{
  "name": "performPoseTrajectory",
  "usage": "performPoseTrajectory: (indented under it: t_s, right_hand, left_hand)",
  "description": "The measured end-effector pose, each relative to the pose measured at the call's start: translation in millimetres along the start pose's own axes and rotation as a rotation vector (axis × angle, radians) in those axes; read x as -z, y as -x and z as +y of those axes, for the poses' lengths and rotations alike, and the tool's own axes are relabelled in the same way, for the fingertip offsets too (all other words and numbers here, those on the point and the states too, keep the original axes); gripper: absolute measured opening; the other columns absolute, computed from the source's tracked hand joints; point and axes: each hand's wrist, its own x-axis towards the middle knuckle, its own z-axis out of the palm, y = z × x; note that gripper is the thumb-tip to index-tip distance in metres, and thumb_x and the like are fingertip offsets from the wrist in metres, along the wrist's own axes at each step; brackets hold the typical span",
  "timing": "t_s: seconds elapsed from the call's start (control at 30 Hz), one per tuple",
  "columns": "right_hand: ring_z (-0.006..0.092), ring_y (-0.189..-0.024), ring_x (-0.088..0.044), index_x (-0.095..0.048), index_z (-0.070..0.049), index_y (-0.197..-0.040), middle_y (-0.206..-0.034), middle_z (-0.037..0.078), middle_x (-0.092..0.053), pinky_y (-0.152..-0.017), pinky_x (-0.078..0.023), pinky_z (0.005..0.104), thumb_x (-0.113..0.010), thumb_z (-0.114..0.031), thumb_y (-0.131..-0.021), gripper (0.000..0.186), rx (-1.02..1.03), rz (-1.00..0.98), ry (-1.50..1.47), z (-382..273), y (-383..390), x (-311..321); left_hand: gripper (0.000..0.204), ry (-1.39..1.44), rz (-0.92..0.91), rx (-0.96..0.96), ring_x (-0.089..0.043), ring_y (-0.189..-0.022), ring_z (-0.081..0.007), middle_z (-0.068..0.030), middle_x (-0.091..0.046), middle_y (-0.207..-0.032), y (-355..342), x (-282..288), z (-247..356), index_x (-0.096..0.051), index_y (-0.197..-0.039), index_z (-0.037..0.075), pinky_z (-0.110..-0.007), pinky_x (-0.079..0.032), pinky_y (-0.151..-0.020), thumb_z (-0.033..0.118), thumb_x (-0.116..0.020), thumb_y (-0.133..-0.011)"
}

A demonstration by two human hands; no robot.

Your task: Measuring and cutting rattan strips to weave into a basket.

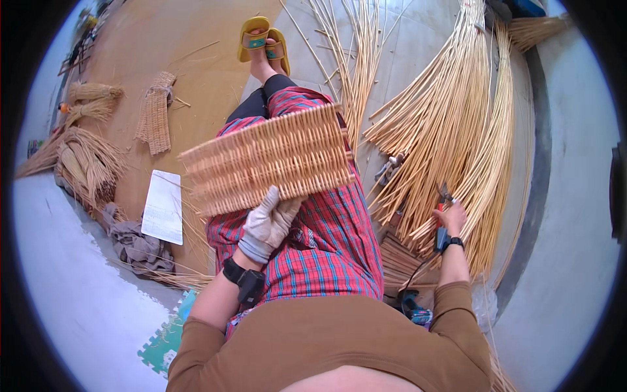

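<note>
Gloved left fingers (271, 200) clasp a woven panel (268, 157) while right fingers (450, 214) curl closed round red-handled pruners (441, 207).

Woven wicker panel (268, 157) and red-handled cutters (441, 207)
Tan and rectangular, the panel slants above the lap (320, 268) — short stubs (350, 155) jut right — while the cutters are over pale canes (424, 130).

The smooth floor (209, 85), tan to the left and pale grey to the right, carries a wide fan of long, straw-coloured rods (434, 124) and, just beside it, a thinner spread of pale slender rods (361, 59). Over on the left lie a narrow, woven wicker strip (157, 117), a rectangular white sheet (163, 206) and, next to that sheet, a crumpled grey cloth (140, 247) (a few loose straw-coloured stalks (198, 50) are scattered around them).
</note>
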Motion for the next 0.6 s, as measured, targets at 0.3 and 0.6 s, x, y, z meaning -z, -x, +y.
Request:
performPoseTrajectory:
  t_s: [0.3, 0.6]
  right_hand:
    - [0.0072, -0.075, -0.057, -0.063, -0.004, -0.125, -0.081, -0.002, -0.060, -0.066, -0.047, 0.0256, -0.066, -0.011, -0.093, 0.033, 0.575, -0.064, -1.138, -134.9, 131.6, 73.3]
    - [0.0302, -0.100, -0.058, -0.052, -0.006, -0.141, -0.111, 0.016, -0.061, -0.091, -0.047, 0.0402, -0.077, -0.032, -0.091, 0.062, 1.095, 0.016, -1.163, -254.2, 245.1, 185.7]
  left_hand:
    - [0.044, 0.050, -0.178, -0.264, -0.065, -0.125, -0.0372, -0.0241, -0.062, -0.139, 8.3, -45.4, 65.9, -0.047, -0.145, -0.003, -0.047, -0.059, -0.106, 0.016, -0.057, -0.107]
    - [0.045, 0.079, -0.191, -0.368, -0.067, -0.124, -0.0329, -0.0211, -0.063, -0.139, 40.2, -77.8, 78.6, -0.047, -0.146, -0.001, -0.045, -0.062, -0.101, 0.019, -0.058, -0.107]
